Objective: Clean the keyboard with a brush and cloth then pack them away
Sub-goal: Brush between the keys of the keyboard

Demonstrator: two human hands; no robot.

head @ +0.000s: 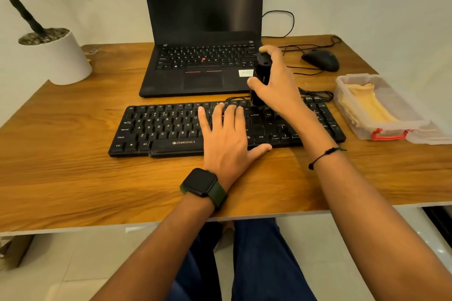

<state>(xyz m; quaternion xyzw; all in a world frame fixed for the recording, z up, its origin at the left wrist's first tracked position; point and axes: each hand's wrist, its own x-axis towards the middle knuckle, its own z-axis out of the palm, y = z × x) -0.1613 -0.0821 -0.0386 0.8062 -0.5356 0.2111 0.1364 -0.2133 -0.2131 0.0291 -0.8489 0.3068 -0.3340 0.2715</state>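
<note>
Keyboard (171, 127) lies across the middle of the table (73, 178), its near edge set back from the table's front edge with bare wood between and more bare wood to its left. The left hand (227, 139) rests flat on the keys, fingers straight, thumb along the near edge. The right hand (276, 83) grips a black brush (261, 76) upright, fingers curled round it, its lower end at the top key row near Enter. An open laptop (195, 63) stands just behind the keyboard, crowding that side. Right of the keyboard, near the table's right edge, a clear plastic box (367, 134) holds a yellow cloth (367, 105). A mouse (320, 60) and its cables lie behind the right hand. A white plant pot (66, 61) occupies the far left corner.
</note>
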